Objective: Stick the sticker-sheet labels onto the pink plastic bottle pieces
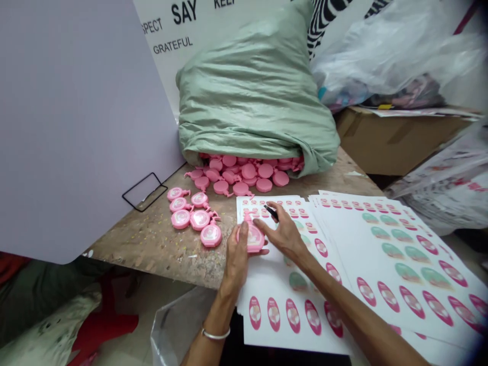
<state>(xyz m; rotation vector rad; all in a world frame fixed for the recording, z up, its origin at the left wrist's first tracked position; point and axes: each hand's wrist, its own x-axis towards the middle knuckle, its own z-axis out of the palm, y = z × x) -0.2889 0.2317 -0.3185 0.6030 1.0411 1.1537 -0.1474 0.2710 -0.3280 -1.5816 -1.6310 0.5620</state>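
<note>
I see my left hand (237, 254) curled around the near-left edge of a round pink case (251, 238), thumb on top, so its grip is closed on the case. The case lies on the top-left sticker sheet (282, 305), near that sheet's far end, with a pale round label already on its face. My right hand (284, 235) rests just beside the case on its right, fingers flat and pressing toward the case's rim; a small dark tool (271, 212) pokes out between its fingers, pinched there. Whether the right fingers truly touch the case I cannot tell.

The sheet under my hands carries rows of pink oval stickers along its near edge. To the right, a fanned stack of sheets (400, 254) shows green and pink ovals. On the bare desk (152, 239) to the left sits a cluster of finished pink cases (194, 218) with labels. Farther back, a heap of plain pink cases (244, 175) spills from a green sack (255, 96). A cardboard box (392, 140) stands to the right of the sack, and a white board (72, 122) leans at the left.
</note>
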